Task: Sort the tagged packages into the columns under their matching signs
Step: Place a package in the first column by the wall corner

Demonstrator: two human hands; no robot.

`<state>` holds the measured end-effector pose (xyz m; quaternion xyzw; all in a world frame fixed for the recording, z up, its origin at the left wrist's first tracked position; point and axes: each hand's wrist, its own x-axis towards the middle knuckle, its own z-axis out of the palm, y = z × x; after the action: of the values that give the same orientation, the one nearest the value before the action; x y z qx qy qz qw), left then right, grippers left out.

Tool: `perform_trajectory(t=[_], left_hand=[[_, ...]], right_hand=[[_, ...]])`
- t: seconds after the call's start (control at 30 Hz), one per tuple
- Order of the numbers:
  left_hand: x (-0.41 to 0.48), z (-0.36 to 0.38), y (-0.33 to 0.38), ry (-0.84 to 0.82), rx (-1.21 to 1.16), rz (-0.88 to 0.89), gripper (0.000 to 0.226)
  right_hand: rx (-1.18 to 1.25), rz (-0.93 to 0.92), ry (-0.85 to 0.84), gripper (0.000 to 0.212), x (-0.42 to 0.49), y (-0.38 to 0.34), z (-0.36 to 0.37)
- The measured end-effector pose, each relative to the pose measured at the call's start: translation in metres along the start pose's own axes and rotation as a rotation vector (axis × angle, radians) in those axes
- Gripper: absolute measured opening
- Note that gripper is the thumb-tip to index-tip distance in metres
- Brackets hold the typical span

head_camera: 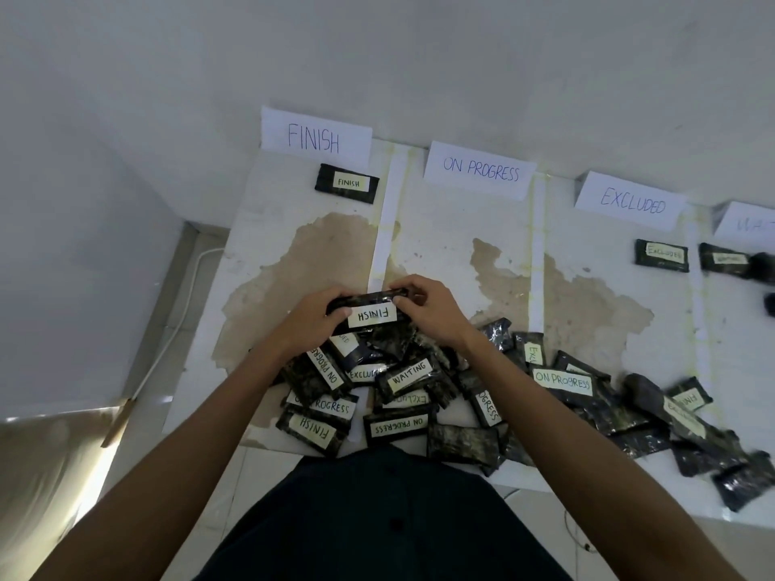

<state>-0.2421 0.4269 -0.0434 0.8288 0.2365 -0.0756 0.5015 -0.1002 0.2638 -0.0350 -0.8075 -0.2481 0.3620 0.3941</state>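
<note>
Both hands hold one black package tagged FINISH (371, 314) above the pile, its tag upside down to me. My left hand (312, 322) grips its left end and my right hand (432, 310) pinches its right end. Below them lies a pile of several black tagged packages (402, 387) reading ON PROGRESS, WAITING, EXCLUDED and FINISH. Paper signs stand at the wall: FINISH (314, 138), ON PROGRESS (480, 169), EXCLUDED (631, 201) and a blurred fourth sign (748, 222). One package (347, 183) lies under the FINISH sign, one (661, 255) under EXCLUDED, and one (723, 260) under the fourth sign.
The white stained tabletop (444, 228) is split into columns by paper strips (383, 236). More packages spread along the front edge to the right (687, 434). A white cable (184, 304) runs down the floor left of the table.
</note>
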Motion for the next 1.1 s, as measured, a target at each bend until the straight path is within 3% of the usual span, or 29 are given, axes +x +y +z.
perform_trajectory(t=[0.17, 0.23, 0.33, 0.47, 0.57, 0.77, 0.9, 1.1], left_hand=[[0.003, 0.0, 0.001, 0.051, -0.145, -0.097, 0.022], [0.005, 0.003, 0.004, 0.132, -0.295, -0.212, 0.02], [0.009, 0.011, 0.007, 0.219, -0.596, -0.413, 0.014], [0.015, 0.02, 0.006, 0.257, -0.836, -0.551, 0.022], [0.021, 0.018, 0.005, 0.303, -0.884, -0.641, 0.012], [0.034, -0.002, 0.001, 0.347, -1.007, -0.599, 0.004], [0.052, -0.026, -0.004, 0.401, -0.986, -0.589, 0.005], [0.086, -0.089, -0.026, 0.63, -0.54, -0.496, 0.038]], right_hand=[[0.069, 0.054, 0.051, 0.037, 0.0, -0.008, 0.0], [0.117, 0.152, 0.111, 0.048, 0.001, -0.014, 0.002], [0.199, 0.256, 0.074, 0.053, 0.003, -0.023, 0.012], [0.06, 0.158, -0.045, 0.053, 0.008, -0.036, 0.031], [-0.005, 0.098, -0.085, 0.053, 0.012, -0.046, 0.039], [-0.108, 0.032, -0.048, 0.042, 0.042, -0.07, 0.058], [-0.243, -0.072, -0.053, 0.043, 0.081, -0.087, 0.07], [-0.522, -0.252, -0.043, 0.061, 0.174, -0.116, 0.083]])
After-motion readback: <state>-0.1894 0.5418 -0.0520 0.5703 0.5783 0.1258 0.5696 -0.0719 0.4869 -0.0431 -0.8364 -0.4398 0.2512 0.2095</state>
